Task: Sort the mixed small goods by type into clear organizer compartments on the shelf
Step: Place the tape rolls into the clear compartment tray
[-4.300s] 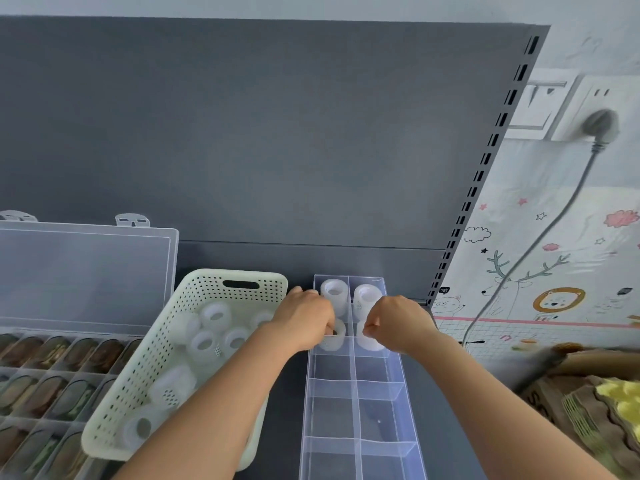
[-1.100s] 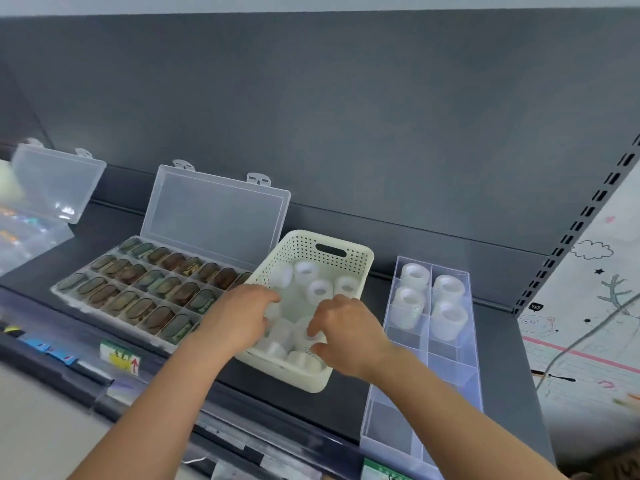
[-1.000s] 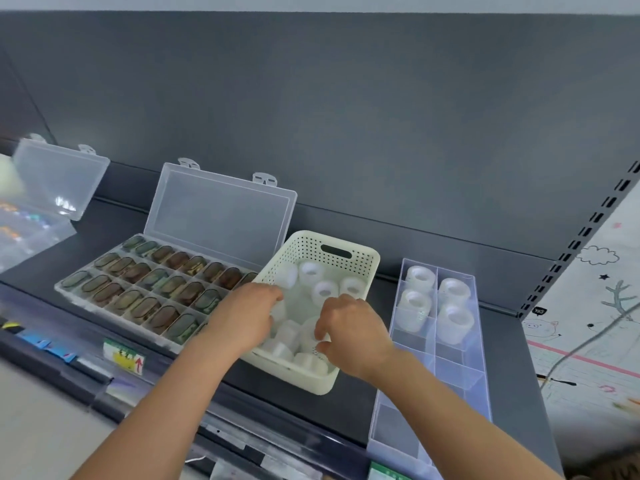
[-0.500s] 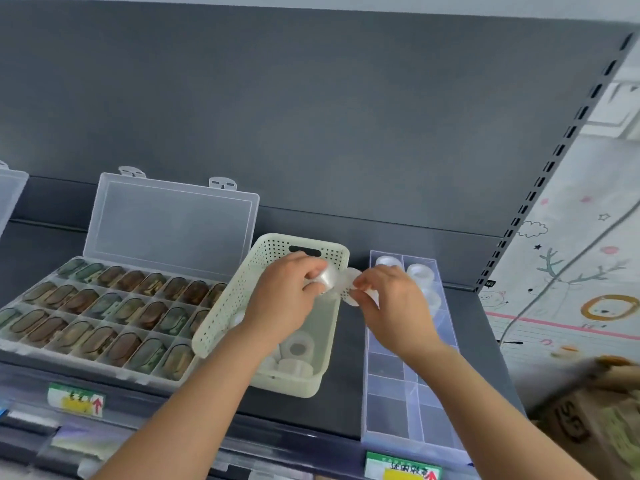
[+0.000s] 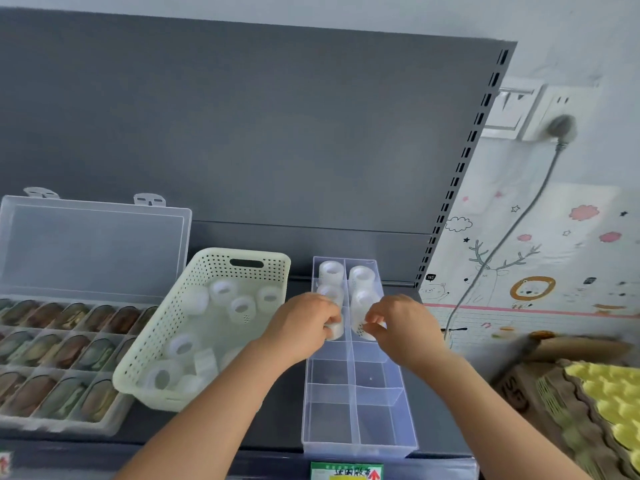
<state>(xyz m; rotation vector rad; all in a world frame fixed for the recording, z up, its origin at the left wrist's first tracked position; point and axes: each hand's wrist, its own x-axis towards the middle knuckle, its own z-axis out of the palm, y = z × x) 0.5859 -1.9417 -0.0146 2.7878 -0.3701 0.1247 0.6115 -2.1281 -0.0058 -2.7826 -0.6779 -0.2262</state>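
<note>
1. Both hands are over the clear organizer (image 5: 356,441), which lies lengthwise on the grey shelf (image 5: 277,427), split into two columns of compartments.
2. The left hand (image 5: 304,323) has its fingers curled round a small white tape roll (image 5: 334,330) and pinches it low in the left column.
3. The right hand (image 5: 401,323) pinches a second roll, the dotted tape roll (image 5: 362,329), between fingertips and thumb, down in the right column.
4. Both held rolls sit side by side, just on the near side of four standing rolls (image 5: 362,277) that fill the organizer's far end, two per column. Whether the held rolls touch the bottom I cannot tell; the hands hide it.
5. The organizer's nearer compartments show only their clear floor.
6. Just left of the organizer, the cream perforated basket (image 5: 145,355) sits tilted at an angle, with loose tape rolls (image 5: 223,289) scattered inside, some upright, some on their sides.
7. Further left is a clear lidded case (image 5: 52,427), its lid (image 5: 93,247) propped up against the back panel (image 5: 277,133), its cells packed with brown and green oval pieces too blurred to name.
8. At the shelf's front edge, under the organizer, there is a green price label (image 5: 346,471).
9. Off to the right are stacked egg trays (image 5: 606,403), and a grey plug (image 5: 561,128) in a wall socket.
</note>
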